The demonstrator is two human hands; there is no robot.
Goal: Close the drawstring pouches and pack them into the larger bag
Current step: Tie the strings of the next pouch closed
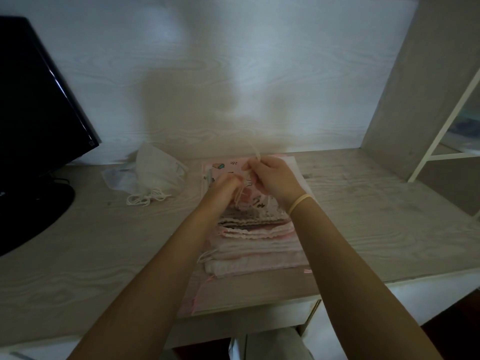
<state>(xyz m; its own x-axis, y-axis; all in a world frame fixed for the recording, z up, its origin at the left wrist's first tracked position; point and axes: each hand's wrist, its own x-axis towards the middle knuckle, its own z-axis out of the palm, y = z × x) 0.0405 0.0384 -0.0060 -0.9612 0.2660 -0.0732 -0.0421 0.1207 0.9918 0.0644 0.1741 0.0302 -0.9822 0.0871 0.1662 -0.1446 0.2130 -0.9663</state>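
Pouches: a stack of pink drawstring pouches (257, 245) is being kept on the desk (104, 242), in front of the person.
Monitor: a dark monitor (33, 113) is being stood at far left.
White bag: a crumpled white bag (158, 175) is lying beside the stack.
Right hand: the right hand (272, 179) is being curled around a pale cord (255, 152).
Left hand: the left hand (224, 185) is being closed on cord strands above the top pouch (257, 201).
Wristband: a wristband (301, 202) is being worn on the right wrist.

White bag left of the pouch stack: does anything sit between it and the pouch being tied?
Nothing visible does. Both hands, left hand and right hand, pinch the drawstring over the pink pouch stack. Only bare desk separates the stack from the white bag.
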